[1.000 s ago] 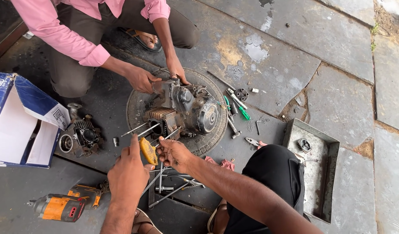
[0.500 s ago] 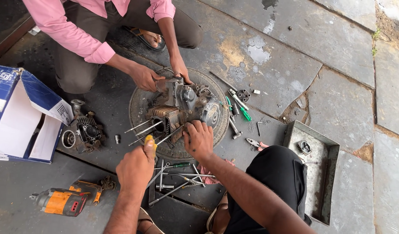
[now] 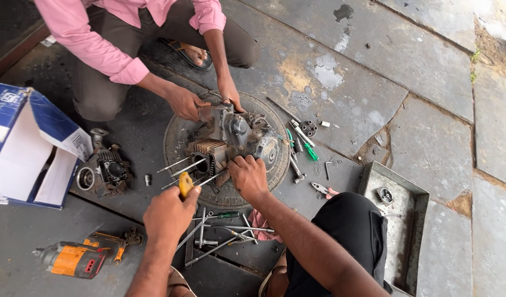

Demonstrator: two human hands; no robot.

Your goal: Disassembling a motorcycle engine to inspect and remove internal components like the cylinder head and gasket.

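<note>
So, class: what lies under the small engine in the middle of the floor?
The engine sits on a round dark metal disc, whose rim shows all around it. The disc's middle is covered by the engine, the person's right hand and a co-worker's hands.

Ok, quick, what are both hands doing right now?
Left hand: closed on a yellow-handled tool.
Right hand: resting on the engine block, fingers curled; whether it grips anything cannot be told.

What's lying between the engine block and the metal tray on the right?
In the head view, between the engine block and the metal tray: green-handled screwdrivers, a socket, pliers and small loose parts on the stone floor.
</note>
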